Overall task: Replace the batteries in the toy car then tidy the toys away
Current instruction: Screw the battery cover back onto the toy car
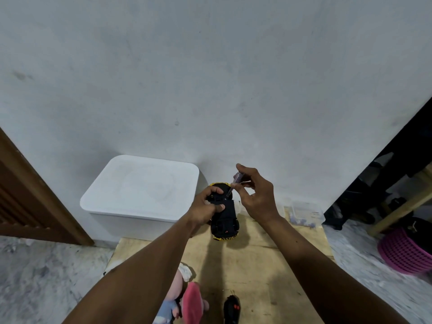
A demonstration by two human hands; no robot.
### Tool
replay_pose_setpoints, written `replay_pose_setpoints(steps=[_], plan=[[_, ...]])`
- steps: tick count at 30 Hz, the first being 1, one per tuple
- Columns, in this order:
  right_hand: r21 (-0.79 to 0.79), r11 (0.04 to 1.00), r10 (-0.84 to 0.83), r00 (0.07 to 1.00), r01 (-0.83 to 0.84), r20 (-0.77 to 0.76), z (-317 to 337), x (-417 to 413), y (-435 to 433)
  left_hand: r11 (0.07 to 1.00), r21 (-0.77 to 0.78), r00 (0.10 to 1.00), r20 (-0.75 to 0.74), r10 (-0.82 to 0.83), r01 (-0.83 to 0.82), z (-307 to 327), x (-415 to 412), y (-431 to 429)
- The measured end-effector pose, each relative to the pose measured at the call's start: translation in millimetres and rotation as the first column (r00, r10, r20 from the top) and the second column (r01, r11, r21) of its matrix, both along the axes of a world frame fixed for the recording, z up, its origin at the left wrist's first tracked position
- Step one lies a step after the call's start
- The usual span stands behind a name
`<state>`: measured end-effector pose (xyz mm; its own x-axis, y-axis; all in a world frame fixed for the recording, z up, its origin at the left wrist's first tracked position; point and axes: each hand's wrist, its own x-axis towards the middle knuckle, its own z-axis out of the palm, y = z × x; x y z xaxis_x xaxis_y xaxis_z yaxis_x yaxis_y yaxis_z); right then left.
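Both arms are bare and reach forward from the lower edge of the view, coming closer to each other toward the hands. The left forearm (140, 265) comes up from the lower left, the right forearm (315, 260) from the lower right. The left hand (205, 205) grips the toy car (225, 218) from its left side, with the fingers curled over it and the thumb pressed on its underside. The right hand (256, 195) is a little higher and just beside the left one. It pinches a small screwdriver (235, 181) between the thumb and the bent fingers, with the back of the hand turned toward the camera.
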<state>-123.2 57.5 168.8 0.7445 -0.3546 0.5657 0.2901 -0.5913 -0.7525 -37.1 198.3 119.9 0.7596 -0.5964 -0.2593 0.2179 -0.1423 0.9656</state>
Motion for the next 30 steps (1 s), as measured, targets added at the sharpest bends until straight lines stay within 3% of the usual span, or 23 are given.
replay_pose_setpoints(steps=[15,21,30], plan=[[0.051,0.998,0.043,0.996,-0.040,-0.075,1.6,-1.1,2.5,1.000,0.000,1.000,0.001,0.006,-0.006,1.9,3.7,-2.0],[-0.054,0.998,0.034,0.999,-0.036,-0.032,1.4,1.6,4.4,1.000,-0.015,1.000,0.002,-0.012,0.012,0.2,1.7,-4.0],[0.073,0.997,0.039,0.998,-0.034,-0.058,4.2,5.9,4.4,1.000,-0.007,1.000,-0.012,-0.018,0.018,2.5,2.3,-2.9]])
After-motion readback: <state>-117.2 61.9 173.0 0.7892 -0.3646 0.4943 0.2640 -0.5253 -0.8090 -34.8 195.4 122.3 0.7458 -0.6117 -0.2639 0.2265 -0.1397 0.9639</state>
